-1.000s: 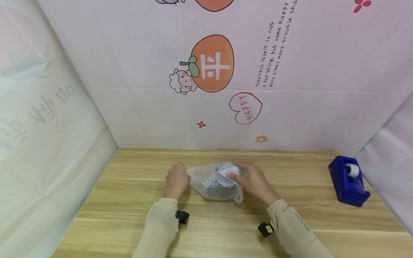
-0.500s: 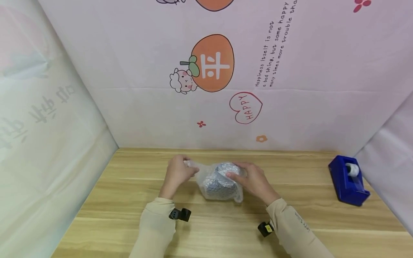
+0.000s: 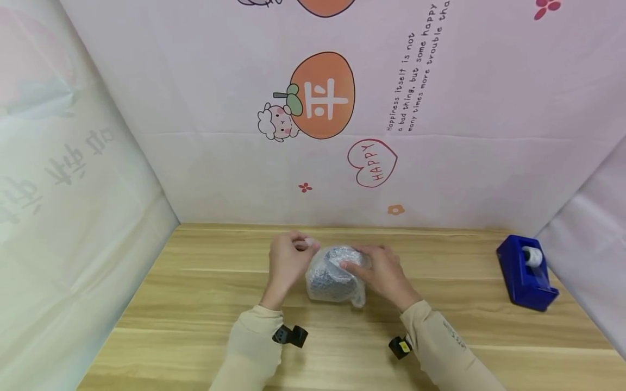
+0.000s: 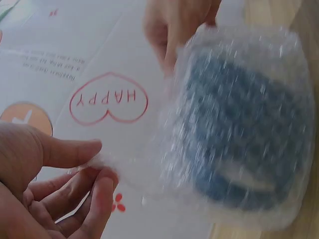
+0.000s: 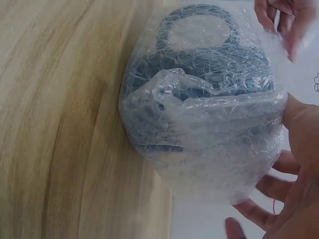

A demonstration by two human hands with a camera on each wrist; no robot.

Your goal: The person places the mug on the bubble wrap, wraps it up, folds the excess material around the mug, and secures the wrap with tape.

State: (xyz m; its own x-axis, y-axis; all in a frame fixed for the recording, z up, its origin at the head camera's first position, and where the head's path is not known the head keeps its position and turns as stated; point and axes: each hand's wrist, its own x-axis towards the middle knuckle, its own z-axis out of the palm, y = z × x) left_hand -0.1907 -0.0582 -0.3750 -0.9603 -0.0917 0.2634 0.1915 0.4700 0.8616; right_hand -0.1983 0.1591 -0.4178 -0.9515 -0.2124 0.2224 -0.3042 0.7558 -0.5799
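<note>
A blue-grey mug [image 4: 234,124] lies wrapped in clear bubble wrap [image 5: 219,124] on the wooden table. Its loop handle [image 5: 167,30] shows through the wrap in the right wrist view. My left hand [image 3: 287,263] pinches the loose end of the wrap between thumb and fingers, at the left of the mug and slightly raised. My right hand [image 3: 386,274] grips the bundle from the right, thumb on the folded wrap and fingers behind it. From the head, the far side of the bundle and most right fingers are hidden.
A blue tape dispenser [image 3: 520,277] with a white-cored roll stands at the right of the wooden table [image 3: 195,304]. Printed cloth walls [image 3: 220,179] rise at the back and both sides. Each wrist wears a small black camera.
My left hand has lifted the wrap's loose left end and brought it right, towards the mug. The wrap that stretched out to the left is now drawn in. My right hand stays nearly still.
</note>
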